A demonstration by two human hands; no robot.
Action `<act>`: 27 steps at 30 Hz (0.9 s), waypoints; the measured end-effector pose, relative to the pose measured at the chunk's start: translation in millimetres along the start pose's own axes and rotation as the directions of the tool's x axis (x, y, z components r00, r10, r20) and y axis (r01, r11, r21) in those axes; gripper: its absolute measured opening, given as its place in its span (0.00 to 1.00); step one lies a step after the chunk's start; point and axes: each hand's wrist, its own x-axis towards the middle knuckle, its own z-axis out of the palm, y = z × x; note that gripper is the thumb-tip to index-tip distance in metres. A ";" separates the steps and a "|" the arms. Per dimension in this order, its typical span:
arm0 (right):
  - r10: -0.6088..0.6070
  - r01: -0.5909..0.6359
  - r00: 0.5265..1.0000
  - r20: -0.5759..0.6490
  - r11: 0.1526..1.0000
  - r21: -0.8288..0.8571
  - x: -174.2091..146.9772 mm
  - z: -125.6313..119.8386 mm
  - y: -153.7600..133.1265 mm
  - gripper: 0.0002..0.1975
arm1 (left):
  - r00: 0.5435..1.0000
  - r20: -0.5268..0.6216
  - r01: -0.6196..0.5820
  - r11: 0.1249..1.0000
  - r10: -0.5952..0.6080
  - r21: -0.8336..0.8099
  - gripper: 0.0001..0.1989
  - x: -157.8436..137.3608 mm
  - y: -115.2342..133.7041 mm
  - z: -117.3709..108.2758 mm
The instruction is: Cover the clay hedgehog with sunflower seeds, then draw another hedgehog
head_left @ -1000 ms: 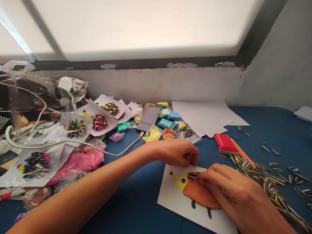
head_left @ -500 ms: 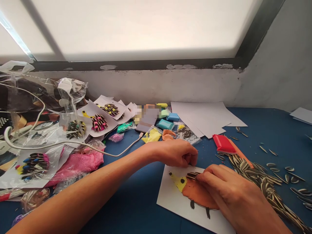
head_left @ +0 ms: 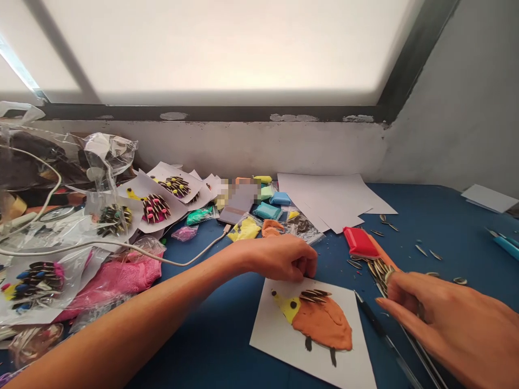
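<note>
A white card (head_left: 275,344) lies on the blue table, bearing a hedgehog with a yellow clay face (head_left: 287,309) and an orange clay body (head_left: 322,324). Several sunflower seeds (head_left: 314,295) stick in the top of the body near the head. At the card's far edge rests my left hand (head_left: 290,258), its fingers curled under; whatever they hold is hidden. My right hand (head_left: 446,308) is over the loose sunflower seeds (head_left: 378,271) to the right, thumb stretched apart from the bent fingers. A black pen (head_left: 371,313) lies between card and right hand.
Behind the seeds is a red clay packet (head_left: 360,242). White sheets (head_left: 324,192) lie at the back, beside blue packets (head_left: 268,210) and a phone (head_left: 239,205). Finished seed hedgehogs (head_left: 156,208), plastic bags and a white cable (head_left: 194,262) crowd the left.
My right hand has left the hedgehog's back and moved right to the seeds, uncovering the orange body and the pen. My left hand stays at the card's far edge.
</note>
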 end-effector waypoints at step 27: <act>0.129 -0.041 0.924 0.359 0.970 -0.241 2.4 -13.5 -26.7 0.16 | 0.996 -0.064 0.058 0.998 -0.059 -0.024 0.06 4.2 5.3 6.9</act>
